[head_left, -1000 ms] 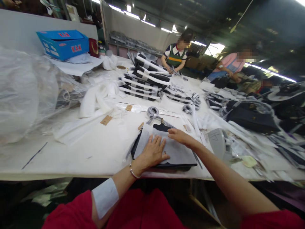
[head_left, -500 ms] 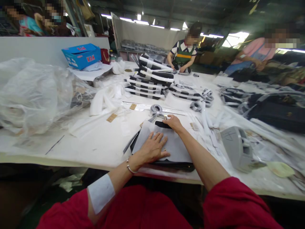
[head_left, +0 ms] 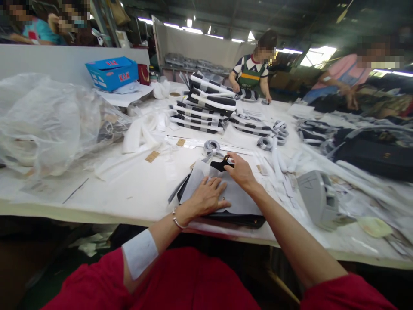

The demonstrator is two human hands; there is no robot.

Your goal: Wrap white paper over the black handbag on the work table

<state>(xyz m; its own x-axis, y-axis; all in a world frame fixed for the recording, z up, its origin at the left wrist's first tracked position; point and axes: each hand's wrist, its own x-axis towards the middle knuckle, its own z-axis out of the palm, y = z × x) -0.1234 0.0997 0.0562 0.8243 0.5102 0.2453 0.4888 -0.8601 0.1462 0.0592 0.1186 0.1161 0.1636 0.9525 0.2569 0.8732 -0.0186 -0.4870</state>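
Observation:
A black bag (head_left: 241,219) lies flat at the table's front edge, mostly covered by a thin white sheet (head_left: 240,199). My left hand (head_left: 206,197) rests on the sheet with fingers spread, pressing it against the bag. At the sheet's far edge, my right hand (head_left: 241,171) pinches a black tab (head_left: 218,165) with a small gold-coloured metal fitting between thumb and fingers. Just beyond lies a coiled, grey-wrapped strap (head_left: 212,147). How the tab joins the bag is hidden under the sheet.
Wrapped black-and-white bundles (head_left: 200,114) are stacked ahead. A tape dispenser (head_left: 316,198) stands at right, with white foam strips and a black bag (head_left: 380,148) beyond. Plastic film (head_left: 48,125) and a blue box (head_left: 112,74) are left. Co-workers stand across the table.
My right hand has turned and lifted the black tab, so its metal fitting now stands up from the sheet. My left hand stays flat in place. A co-worker's hand has reached sideways across the table.

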